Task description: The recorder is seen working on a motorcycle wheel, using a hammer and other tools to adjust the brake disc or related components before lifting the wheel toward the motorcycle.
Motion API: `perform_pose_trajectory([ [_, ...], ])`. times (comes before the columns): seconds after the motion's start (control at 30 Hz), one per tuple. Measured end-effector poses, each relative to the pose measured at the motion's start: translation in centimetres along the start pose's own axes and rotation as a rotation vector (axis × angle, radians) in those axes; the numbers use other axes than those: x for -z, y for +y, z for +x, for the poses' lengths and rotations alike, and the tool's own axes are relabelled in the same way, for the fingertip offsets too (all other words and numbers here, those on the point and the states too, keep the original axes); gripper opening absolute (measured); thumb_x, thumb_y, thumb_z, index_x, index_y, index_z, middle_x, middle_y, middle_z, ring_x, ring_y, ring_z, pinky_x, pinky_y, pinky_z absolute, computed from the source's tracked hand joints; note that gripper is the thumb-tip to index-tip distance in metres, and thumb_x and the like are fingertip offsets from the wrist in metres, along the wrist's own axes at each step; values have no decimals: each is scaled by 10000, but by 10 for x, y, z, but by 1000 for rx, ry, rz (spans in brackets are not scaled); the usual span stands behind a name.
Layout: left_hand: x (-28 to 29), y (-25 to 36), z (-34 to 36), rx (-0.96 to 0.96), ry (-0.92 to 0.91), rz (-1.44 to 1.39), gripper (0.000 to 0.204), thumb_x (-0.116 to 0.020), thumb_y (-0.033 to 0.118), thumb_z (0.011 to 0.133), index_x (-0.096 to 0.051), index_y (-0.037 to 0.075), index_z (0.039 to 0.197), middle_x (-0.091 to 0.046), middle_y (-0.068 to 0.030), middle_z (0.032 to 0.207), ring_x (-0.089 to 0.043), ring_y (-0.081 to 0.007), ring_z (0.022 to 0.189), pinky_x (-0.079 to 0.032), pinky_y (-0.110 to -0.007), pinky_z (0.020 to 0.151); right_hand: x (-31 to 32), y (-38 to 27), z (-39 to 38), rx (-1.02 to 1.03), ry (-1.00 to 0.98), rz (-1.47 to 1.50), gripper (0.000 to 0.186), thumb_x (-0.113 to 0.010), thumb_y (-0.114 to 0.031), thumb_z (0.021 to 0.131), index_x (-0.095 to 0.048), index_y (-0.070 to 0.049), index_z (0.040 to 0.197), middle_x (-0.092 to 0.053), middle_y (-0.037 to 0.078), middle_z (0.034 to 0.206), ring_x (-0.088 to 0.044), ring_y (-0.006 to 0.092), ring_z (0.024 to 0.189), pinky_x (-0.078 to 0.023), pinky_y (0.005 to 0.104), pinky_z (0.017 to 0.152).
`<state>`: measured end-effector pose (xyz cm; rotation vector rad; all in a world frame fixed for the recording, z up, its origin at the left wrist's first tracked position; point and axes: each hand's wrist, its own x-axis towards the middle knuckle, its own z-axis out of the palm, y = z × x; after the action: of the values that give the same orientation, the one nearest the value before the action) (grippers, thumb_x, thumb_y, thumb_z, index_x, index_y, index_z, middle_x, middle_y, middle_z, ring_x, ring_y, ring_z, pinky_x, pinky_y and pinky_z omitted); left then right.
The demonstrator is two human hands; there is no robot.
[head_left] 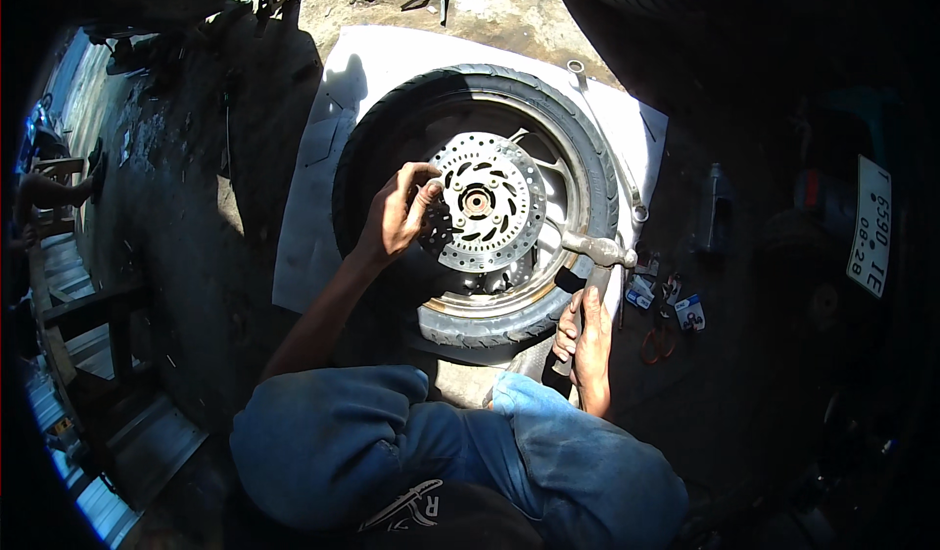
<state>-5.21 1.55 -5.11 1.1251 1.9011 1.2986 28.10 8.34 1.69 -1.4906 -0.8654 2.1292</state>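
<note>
with your right hand (585, 339) gripping the hammer (599, 252) at the wheel's (470, 329) lower-right edge, mind your left hand (397, 215), fingers curled, pinch unclear, by the disc (494, 237) at the wheel's middle.

Harsh sunlight bleaches the white sheet (401, 52); past its right edge the floor (636, 393) lies near-black; straight edges bend rimward.
</note>
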Motion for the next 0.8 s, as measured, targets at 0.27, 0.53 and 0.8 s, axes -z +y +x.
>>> perform_pose_trajectory([
  [0.27, -38, 16, 11, -216, -224, 433, 285, -627, 163, 1017, -588, 28, 1265, -654, -201, 1125, -627, -401, 1059, -485, -490, 963, -8, 2, 1, -38, -38, 7, 408, -475, -507, 1110, -484, -116, 994, -432, -10, 641, -344, 60, 409, -318, 237, 359],
  [0.53, -49, 7, 1, -305, -133, 503, 288, -727, 98, 899, -687, 98, 1184, -628, -137, 1099, -628, -334, 1016, -531, -438, 856, 0, 6, -5, -36, 0, -24, 440, -466, -539, 1103, -478, -118, 978, -417, -15, 636, -337, 58, 411, -310, 235, 361],
  [0.8, -56, -5, 9, -317, 144, 377, 216, -815, 174, 861, -699, 90, 1022, -595, -164, 1008, -633, -358, 894, -520, -457, 766, -8, 5, 0, -24, -9, -54, 469, -456, -582, 1092, -470, -129, 973, -403, -19, 627, -323, 59, 405, -299, 234, 359],
])
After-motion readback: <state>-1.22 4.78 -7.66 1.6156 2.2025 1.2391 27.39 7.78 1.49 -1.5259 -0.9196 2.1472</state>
